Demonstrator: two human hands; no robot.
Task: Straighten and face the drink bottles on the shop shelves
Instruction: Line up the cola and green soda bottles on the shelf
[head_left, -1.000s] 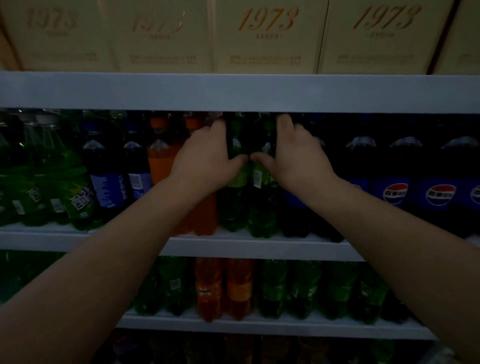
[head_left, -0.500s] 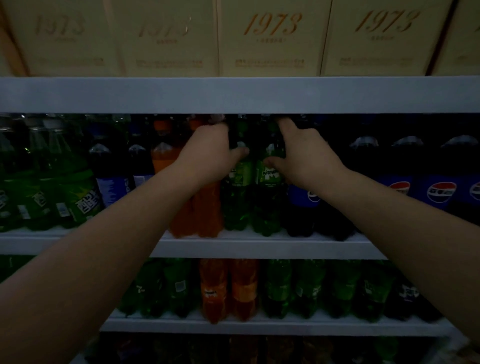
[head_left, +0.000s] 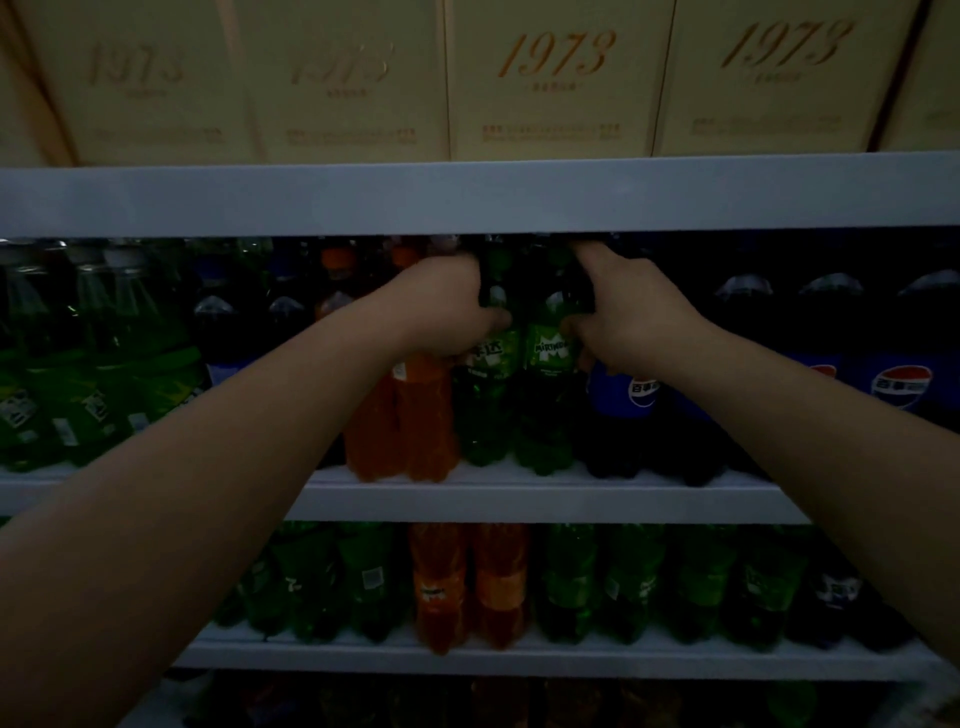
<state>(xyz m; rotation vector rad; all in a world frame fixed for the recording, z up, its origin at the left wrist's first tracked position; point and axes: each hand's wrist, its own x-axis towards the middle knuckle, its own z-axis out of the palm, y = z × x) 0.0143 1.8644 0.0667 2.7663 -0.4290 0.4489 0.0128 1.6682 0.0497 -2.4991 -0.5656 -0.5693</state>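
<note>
Two green Mirinda bottles stand side by side in the middle of the upper drinks shelf (head_left: 519, 493). My left hand (head_left: 441, 312) grips the shoulder of the left green bottle (head_left: 485, 400), thumb on its front. My right hand (head_left: 628, 317) grips the upper part of the right green bottle (head_left: 545, 395), whose label faces me. The fingers of both hands reach behind the bottle necks under the shelf board above and are partly hidden there.
Orange bottles (head_left: 405, 421) stand left of the green pair, Pepsi bottles (head_left: 628, 415) to the right. Larger green bottles (head_left: 93, 374) fill the left end. A lower shelf (head_left: 519, 660) holds more green and orange bottles. Cream "1973" boxes (head_left: 556, 78) sit on top.
Both hands stayed on the two green bottles and turned them; the labels have swung round to the front. The view has moved slightly closer.
</note>
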